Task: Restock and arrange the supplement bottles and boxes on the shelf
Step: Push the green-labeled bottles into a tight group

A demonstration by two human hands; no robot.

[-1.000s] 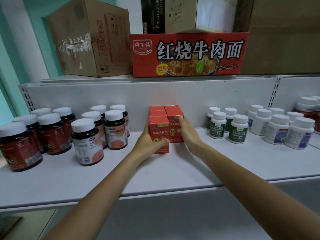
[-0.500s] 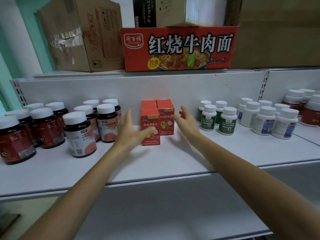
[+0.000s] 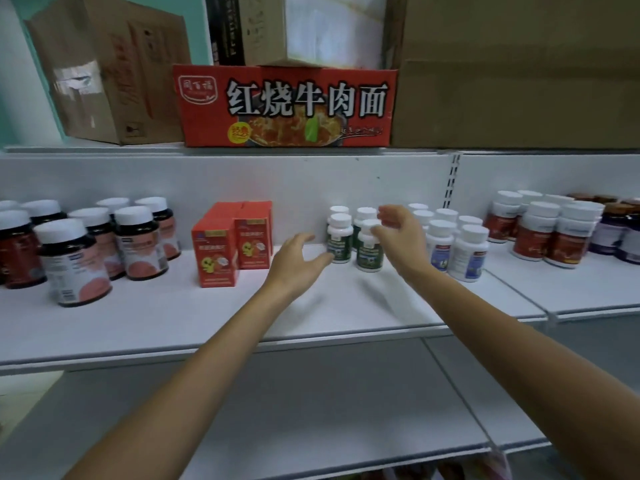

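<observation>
both hands reach over the white metal shelf (image 3: 173, 317), apart from each other and holding nothing. the left hand (image 3: 294, 265) has its fingers spread and loosely bent, its thumb tip close to the front-left bottle of the small white-capped plastic bottles with dark green labels (image 3: 340, 239) – i cannot tell whether it touches. the right hand (image 3: 401, 237) hovers with curved fingers at the cap of the front-right bottle of that group – contact is unclear. left of the left hand stand the red cardboard boxes with a yellow cartoon print (image 3: 214, 252), then the dark bottles with white caps and pink labels (image 3: 72, 265). just right of the right hand stand the white plastic bottles with blue labels (image 3: 467, 252).
</observation>
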